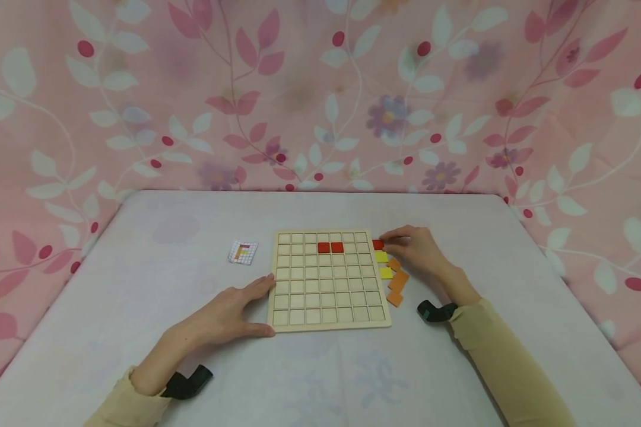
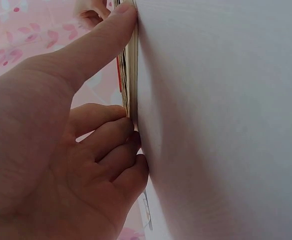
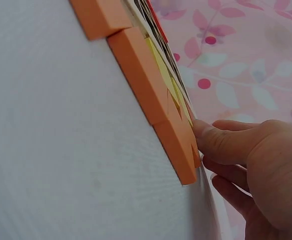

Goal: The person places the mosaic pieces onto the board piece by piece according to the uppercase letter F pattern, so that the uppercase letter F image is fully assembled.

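A pale wooden grid board (image 1: pixel 326 328) lies on the table, with two red square tiles (image 1: pixel 324 248) side by side in its second row from the far edge. My left hand (image 1: pixel 213 317) rests at the board's left side. Its thumb touches the near left corner, and the other fingers touch the edge farther up. Beside the board's far right edge, my right hand (image 1: pixel 421 252) pinches a red tile (image 1: pixel 377 244) between thumb and fingers. Two yellow tiles (image 1: pixel 386 273) and several orange tiles (image 1: pixel 399 280) lie just right of the board, below that hand.
A small card (image 1: pixel 243 252) with a coloured grid pattern lies left of the board. White cloth (image 1: pixel 331 385) covers the table. A pink floral curtain (image 1: pixel 310 95) hangs behind it and at both sides. Dark wrist devices (image 1: pixel 437 311) are worn on both wrists.
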The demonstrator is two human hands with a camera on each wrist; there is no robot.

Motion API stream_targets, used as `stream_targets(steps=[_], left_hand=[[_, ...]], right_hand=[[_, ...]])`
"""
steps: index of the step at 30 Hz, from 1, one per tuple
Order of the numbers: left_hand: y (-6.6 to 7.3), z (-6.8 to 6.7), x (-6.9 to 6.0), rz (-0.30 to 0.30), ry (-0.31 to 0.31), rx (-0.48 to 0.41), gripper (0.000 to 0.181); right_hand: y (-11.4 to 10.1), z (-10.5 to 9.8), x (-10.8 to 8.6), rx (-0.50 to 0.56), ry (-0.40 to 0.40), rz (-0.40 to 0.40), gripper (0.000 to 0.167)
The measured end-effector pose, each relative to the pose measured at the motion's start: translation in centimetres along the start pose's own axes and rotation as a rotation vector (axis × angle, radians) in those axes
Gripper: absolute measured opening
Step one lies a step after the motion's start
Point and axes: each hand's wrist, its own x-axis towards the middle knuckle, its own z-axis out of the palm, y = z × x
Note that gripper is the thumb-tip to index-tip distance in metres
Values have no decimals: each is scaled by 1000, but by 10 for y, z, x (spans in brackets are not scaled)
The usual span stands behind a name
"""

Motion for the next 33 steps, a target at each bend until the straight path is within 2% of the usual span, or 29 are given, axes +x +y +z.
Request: stream_targets(steps=[9,16,25,33], left_hand=[[0,-1,0,12,1,-12,98],[-1,-1,0,10,-2,-8,99],[-1,0,0,15,-2,-6,98],[-1,0,0,11,-5,-9,98]], right_hand=[[-4,0,1,-34,1,20,24],[-5,-1,2,-83,-4,-6,24],[-3,-1,0,-51,9,-26,24],[-3,-2,0,-76,10,-23,23]])
